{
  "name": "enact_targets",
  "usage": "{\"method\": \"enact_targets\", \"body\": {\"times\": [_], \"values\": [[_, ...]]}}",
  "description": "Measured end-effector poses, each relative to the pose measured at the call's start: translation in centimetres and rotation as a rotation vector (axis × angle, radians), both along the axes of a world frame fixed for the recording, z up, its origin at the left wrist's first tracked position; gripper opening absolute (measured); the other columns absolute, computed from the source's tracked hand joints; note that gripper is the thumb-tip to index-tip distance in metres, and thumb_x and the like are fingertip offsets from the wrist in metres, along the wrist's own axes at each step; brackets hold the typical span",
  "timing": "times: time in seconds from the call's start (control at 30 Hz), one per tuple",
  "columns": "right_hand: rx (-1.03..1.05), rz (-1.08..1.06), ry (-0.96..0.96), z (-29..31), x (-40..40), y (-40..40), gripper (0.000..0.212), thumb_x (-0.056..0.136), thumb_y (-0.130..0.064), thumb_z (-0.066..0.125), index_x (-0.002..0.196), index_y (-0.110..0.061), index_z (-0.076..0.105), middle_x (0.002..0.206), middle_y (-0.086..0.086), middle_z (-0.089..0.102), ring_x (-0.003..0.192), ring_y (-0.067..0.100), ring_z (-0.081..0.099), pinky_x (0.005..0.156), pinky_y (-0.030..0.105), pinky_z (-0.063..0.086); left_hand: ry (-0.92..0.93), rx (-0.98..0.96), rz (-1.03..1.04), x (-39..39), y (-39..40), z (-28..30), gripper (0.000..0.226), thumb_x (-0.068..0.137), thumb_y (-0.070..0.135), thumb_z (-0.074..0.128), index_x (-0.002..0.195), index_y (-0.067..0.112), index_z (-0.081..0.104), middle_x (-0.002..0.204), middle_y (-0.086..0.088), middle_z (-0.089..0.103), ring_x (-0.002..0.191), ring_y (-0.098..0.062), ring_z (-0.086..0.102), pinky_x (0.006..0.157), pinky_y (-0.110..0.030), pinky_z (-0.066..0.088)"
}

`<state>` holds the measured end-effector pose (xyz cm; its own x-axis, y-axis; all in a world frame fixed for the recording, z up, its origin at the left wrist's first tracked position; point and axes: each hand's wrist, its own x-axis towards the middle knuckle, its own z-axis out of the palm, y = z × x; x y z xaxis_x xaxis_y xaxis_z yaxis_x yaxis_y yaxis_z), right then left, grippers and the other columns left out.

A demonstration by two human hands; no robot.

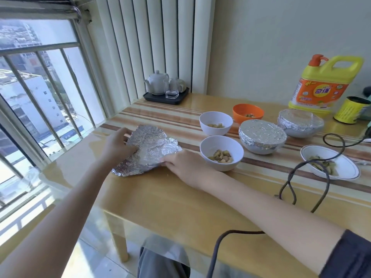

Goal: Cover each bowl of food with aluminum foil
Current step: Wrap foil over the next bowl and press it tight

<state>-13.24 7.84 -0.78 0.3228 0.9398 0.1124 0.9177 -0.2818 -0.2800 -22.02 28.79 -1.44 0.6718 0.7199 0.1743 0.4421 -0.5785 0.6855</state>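
**Both hands on a crumpled foil sheet, two bowls already covered**

A crumpled sheet of aluminum foil (147, 149) lay on the wooden bench (160, 197), left of the frame's centre. The left hand (118, 144) gripped the sheet's left edge, fingers curled around the foil. The right hand (183, 164) rested flat on the bench at the sheet's lower right corner, its fingertips closed on that corner and pinning it down.

Just right of the right hand stood a white bowl (221, 152) with chopped food in it, uncovered. Above it in the frame was a second white bowl (216, 123), also uncovered and holding a little food. Behind that, toward the wall, sat an orange bowl (248, 113), open too. To the right of centre, two bowls were wrapped: the nearer foil-covered bowl (262, 136) and, beyond it, the farther foil-covered bowl (300, 122), standing close together. At the right edge a shallow white dish (330, 164) held food with no cover, and a dark cable (319, 169) looped across it.

At the upper right stood a yellow detergent jug (323, 85) beside a yellow spool (351, 110). A black tray (165, 96) with a white teapot (157, 82) and a glass (171, 88) sat at the bench's far corner.
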Motion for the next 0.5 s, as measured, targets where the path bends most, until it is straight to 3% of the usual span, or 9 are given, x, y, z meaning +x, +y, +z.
{"method": "enact_targets", "body": {"times": [0.07,0.13,0.17,0.23,0.27,0.33,0.4,0.5], "values": [[0.223,-0.04,0.242,0.8,0.2,-0.6,0.032,0.103,-0.024,0.043,0.086,-0.005,0.062,0.066,0.007,0.054,0.063,0.023,0.049,0.061,0.035,0.036,-0.002,-0.012,-0.022,0.0,-0.1,0.0,0.045,0.076,-0.006,0.071,0.118,0.007,0.058,0.101,-0.018,0.064,0.079,-0.031,0.061,0.041,-0.024,0.049],[0.428,-0.148,0.475,2.1,0.4,-1.0,0.04,0.101,-0.029,0.048,0.074,-0.002,0.058,0.054,0.0,0.038,0.052,0.013,0.033,0.054,0.031,0.024,0.028,-0.008,-0.038,-0.1,0.1,0.0,0.048,0.074,-0.005,0.074,0.117,0.008,0.057,0.101,-0.019,0.066,0.08,-0.031,0.062,0.049,-0.03,0.052],[0.519,-0.213,0.557,2.8,0.8,-1.3,0.041,0.101,-0.029,0.048,0.072,-0.002,0.056,0.052,-0.004,0.037,0.05,0.009,0.031,0.052,0.028,0.025,0.057,0.006,-0.047,-0.1,0.1,0.1,0.049,0.074,-0.003,0.075,0.118,0.008,0.057,0.102,-0.017,0.066,0.083,-0.03,0.062,0.056,-0.032,0.052],[0.652,-0.35,0.738,3.8,2.2,-2.2,0.038,0.101,-0.027,0.049,0.075,0.0,0.056,0.055,-0.003,0.049,0.053,0.007,0.045,0.053,0.027,0.045,0.061,0.123,-0.071,-0.2,-0.1,0.3,0.045,0.079,0.0,0.071,0.121,0.005,0.056,0.109,-0.013,0.063,0.097,-0.031,0.06,0.076,-0.034,0.05],[0.696,-0.398,0.853,4.2,3.0,-2.8,0.034,0.101,-0.025,0.049,0.081,0.002,0.057,0.067,0.006,0.057,0.062,0.013,0.054,0.059,0.035,0.056,-0.003,0.206,-0.068,-0.2,-0.3,0.4,0.039,0.084,0.002,0.067,0.121,0.003,0.057,0.113,-0.014,0.063,0.103,-0.032,0.059,0.084,-0.036,0.047],[0.74,-0.473,1.004,5.1,4.5,-4.6,0.023,0.1,-0.021,0.05,0.088,-0.004,0.06,0.085,0.016,0.06,0.073,0.025,0.061,0.063,0.04,0.06,-0.226,0.26,-0.009,-0.2,-1.9,1.4,0.027,0.093,0.007,0.058,0.119,0.002,0.06,0.115,-0.012,0.064,0.106,-0.029,0.059,0.091,-0.035,0.045],[0.791,-0.525,1.096,5.7,5.9,-6.8,0.014,0.099,-0.017,0.051,0.09,-0.01,0.06,0.082,0.01,0.063,0.061,0.018,0.064,0.053,0.032,0.058,-0.383,0.083,-0.005,0.2,-4.7,3.2,0.024,0.098,0.017,0.054,0.117,0.005,0.061,0.111,-0.007,0.065,0.101,-0.022,0.06,0.09,-0.032,0.047],[0.799,-0.615,1.115,5.3,7.9,-9.6,0.016,0.098,-0.014,0.052,0.086,-0.011,0.061,0.076,0.008,0.063,0.051,0.011,0.063,0.051,0.028,0.057,-0.328,-0.463,-0.317,2.0,-9.5,5.4,0.028,0.091,0.036,0.058,0.105,0.013,0.06,0.11,-0.013,0.066,0.097,-0.024,0.066,0.088,-0.034,0.055]]}}
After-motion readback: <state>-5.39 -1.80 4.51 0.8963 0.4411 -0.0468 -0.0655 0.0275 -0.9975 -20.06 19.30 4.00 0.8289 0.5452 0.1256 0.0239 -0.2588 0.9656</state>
